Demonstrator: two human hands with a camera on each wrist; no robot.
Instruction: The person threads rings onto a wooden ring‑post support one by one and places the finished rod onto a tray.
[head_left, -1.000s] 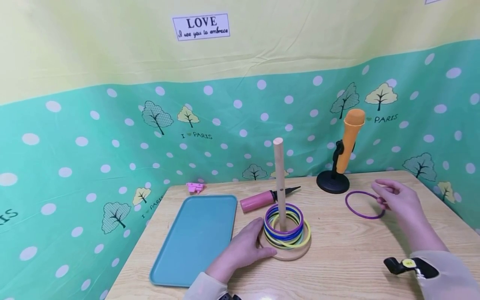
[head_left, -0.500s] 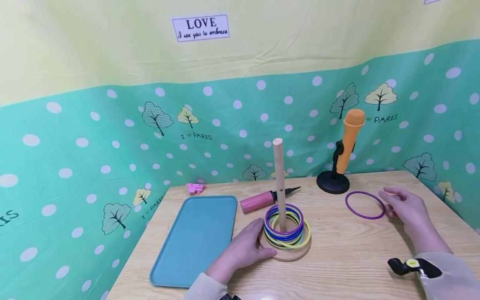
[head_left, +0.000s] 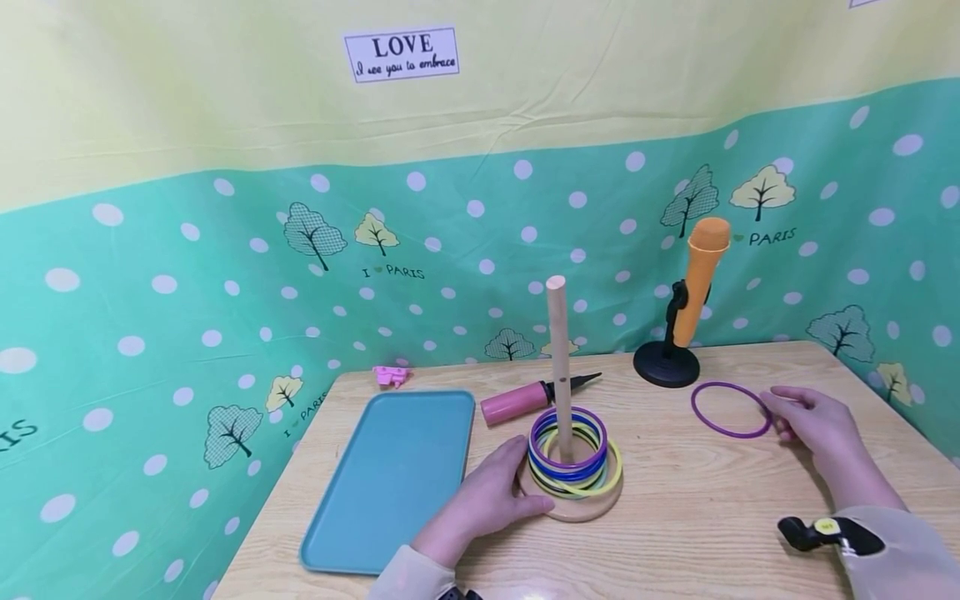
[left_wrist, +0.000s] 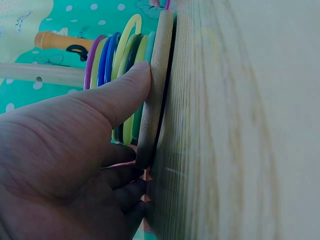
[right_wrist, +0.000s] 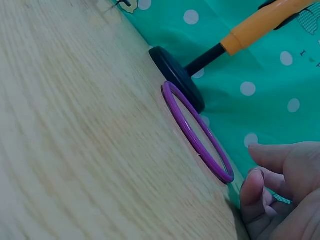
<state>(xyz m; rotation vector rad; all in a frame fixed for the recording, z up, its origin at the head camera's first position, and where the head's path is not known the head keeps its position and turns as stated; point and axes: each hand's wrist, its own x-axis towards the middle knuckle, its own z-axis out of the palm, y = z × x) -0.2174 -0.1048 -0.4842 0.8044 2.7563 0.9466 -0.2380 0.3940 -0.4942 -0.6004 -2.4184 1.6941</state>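
Note:
A wooden ring-toss stand has an upright peg (head_left: 559, 358) and a round base (head_left: 588, 510). Several rings in purple, blue, yellow, black and green (head_left: 572, 473) are stacked around the peg. My left hand (head_left: 487, 492) grips the left side of the base, thumb over its edge and fingers at its side in the left wrist view. On the table at the right lies a single purple ring (right_wrist: 190, 132). My right hand (head_left: 817, 421) is beside that ring's right edge, fingers loosely bent; a small gap separates them in the right wrist view.
A blue tray (head_left: 397, 475) lies left of the stand. Behind the stand are a pink hand pump (head_left: 517, 403) and, farther left, a small pink toy (head_left: 391, 376). An orange microphone (head_left: 701, 279) on a black stand (head_left: 666, 364) is at the back right, before a patterned curtain (head_left: 450, 217).
My right hand has drawn back slightly to the right from the single purple ring, which stays in place on the table. The left hand and the stand have not moved.

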